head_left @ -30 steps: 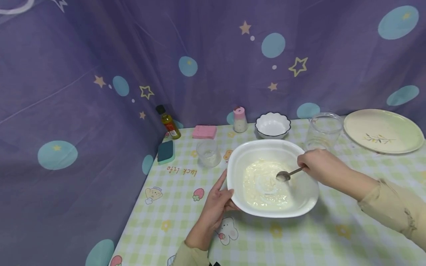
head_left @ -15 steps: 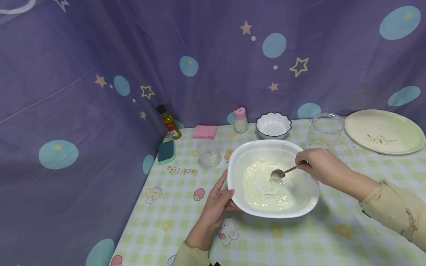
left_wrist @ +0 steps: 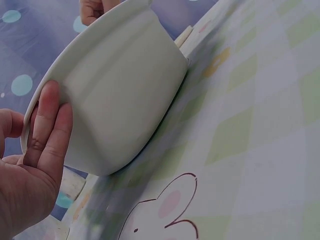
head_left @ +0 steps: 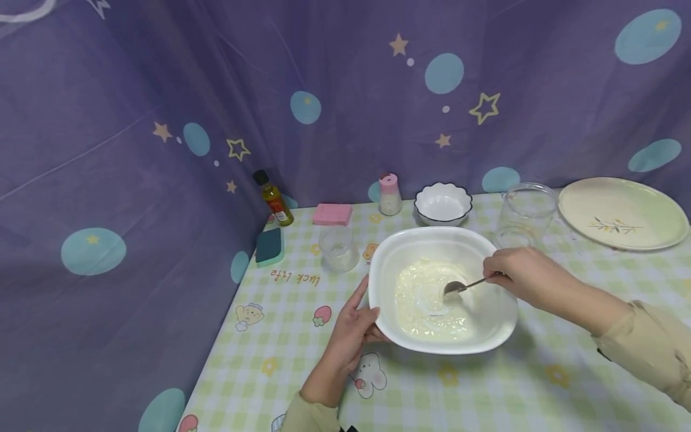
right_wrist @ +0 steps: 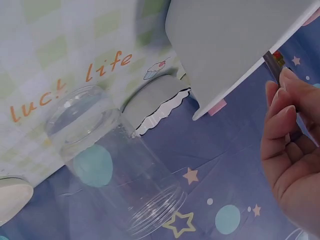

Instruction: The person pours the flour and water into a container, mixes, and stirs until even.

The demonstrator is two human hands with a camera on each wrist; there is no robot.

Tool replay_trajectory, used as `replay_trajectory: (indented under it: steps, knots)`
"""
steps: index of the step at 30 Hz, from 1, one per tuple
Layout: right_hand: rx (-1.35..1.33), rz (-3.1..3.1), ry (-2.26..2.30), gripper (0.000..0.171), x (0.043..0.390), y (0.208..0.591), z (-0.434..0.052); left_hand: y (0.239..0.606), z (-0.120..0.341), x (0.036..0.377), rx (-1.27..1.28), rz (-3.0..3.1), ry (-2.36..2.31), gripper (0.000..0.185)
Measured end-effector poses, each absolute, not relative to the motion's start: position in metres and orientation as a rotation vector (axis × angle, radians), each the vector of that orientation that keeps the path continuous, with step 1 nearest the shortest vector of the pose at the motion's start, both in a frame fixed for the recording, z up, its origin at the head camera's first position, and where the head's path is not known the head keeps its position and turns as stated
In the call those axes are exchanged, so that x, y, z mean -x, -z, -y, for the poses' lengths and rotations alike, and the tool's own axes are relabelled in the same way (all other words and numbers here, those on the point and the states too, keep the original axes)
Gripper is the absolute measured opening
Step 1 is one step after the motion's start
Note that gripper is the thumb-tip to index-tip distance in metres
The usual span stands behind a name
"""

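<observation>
A white basin (head_left: 380,282) sits on the checked tablecloth with a pale, wet batter (head_left: 418,300) spread over its bottom. My left hand (head_left: 351,331) grips the basin's left rim, thumb at the lip and fingers along the outer wall, as the left wrist view (left_wrist: 45,145) shows. Over the basin's right side, my right hand (head_left: 520,273) pinches the handle of a small metal spoon (head_left: 454,287), whose bowl dips at the batter. In the right wrist view the fingers (right_wrist: 280,120) curl round the dark handle, and the basin wall hides the spoon's bowl.
Behind the basin stand a scalloped white bowl (head_left: 442,205), a pink-topped shaker (head_left: 390,195) and a clear jar (head_left: 526,210). An oval plate (head_left: 621,210) lies far right. Leftward are a clear cup (head_left: 339,249), a pink sponge (head_left: 332,214), a green sponge (head_left: 270,246) and an oil bottle (head_left: 274,199).
The spoon has moved left, then slightly back right and down within the basin, its bowl turning over. My right hand moved with it. The left hand and the basin have stayed in place.
</observation>
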State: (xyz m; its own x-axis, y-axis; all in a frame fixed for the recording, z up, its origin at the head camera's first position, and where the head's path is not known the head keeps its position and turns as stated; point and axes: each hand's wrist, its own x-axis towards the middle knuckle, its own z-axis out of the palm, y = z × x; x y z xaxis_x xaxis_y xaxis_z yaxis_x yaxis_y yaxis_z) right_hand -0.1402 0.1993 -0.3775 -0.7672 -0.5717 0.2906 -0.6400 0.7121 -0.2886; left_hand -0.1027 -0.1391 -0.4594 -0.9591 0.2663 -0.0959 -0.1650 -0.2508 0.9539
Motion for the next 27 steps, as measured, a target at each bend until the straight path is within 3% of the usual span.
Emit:
replay_trajectory:
  steps: [27]
  knots:
    - [-0.61, 2.369, -0.839, 0.03, 0.126, 0.403, -0.223, 0.458, 0.14, 0.104, -0.132, -1.726, -2.27, 0.069]
